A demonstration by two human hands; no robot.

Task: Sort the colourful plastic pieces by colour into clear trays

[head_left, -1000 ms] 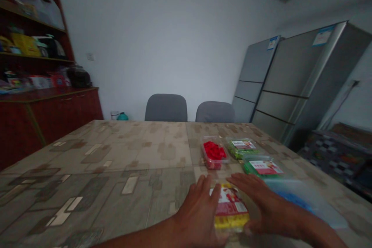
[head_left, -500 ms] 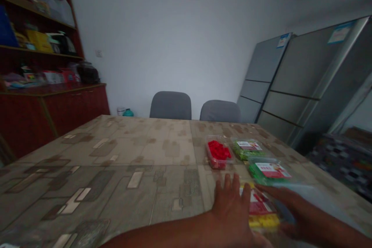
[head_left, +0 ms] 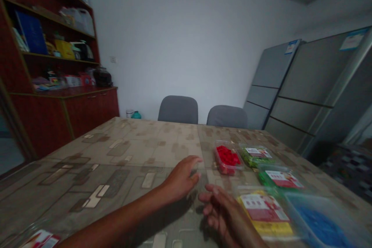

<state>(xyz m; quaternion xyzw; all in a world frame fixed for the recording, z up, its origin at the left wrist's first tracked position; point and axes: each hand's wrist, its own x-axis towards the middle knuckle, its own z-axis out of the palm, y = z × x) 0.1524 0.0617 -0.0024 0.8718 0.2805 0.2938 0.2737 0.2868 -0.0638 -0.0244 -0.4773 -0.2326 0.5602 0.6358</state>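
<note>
Your left hand (head_left: 181,178) hovers low over the bench (head_left: 130,151), fingers half curled, w/ nothing clearly gripped. There's a faint clear sheen by the fingertips, but I can't tell if that's a thing. Your right hand (head_left: 225,211) is loosely open, palm turned partly up, just left of the yellow pack (head_left: 266,215). Can't tell if it touches the pack's side.

The yellow pack lies flat, label up, near you on the right half of the bench. The blue pack (head_left: 319,226) sits just beside it on the right, and the green pack (head_left: 279,178) is close behind.

To handle it well, I'd say:
- Take it by the two long sides w/ both hands. The clear shell looks thin, so press lightly.
- Keep it level & lift it rather than drag it, since the neighbours are tight on 2 sides.

Room & edges:
- The left & centre of the bench are bare, so that's your free lane.
- The red pack (head_left: 228,159) and far green pack (head_left: 255,154) sit further back, well apart from your hands.
- The bench's right edge runs close past the blue pack, so don't shove that way.
- Another pack (head_left: 37,239) lies at the near-left corner.
- The chairs (head_left: 178,109) are at the far side, and the fridges (head_left: 305,97) stand off to the right.
</note>
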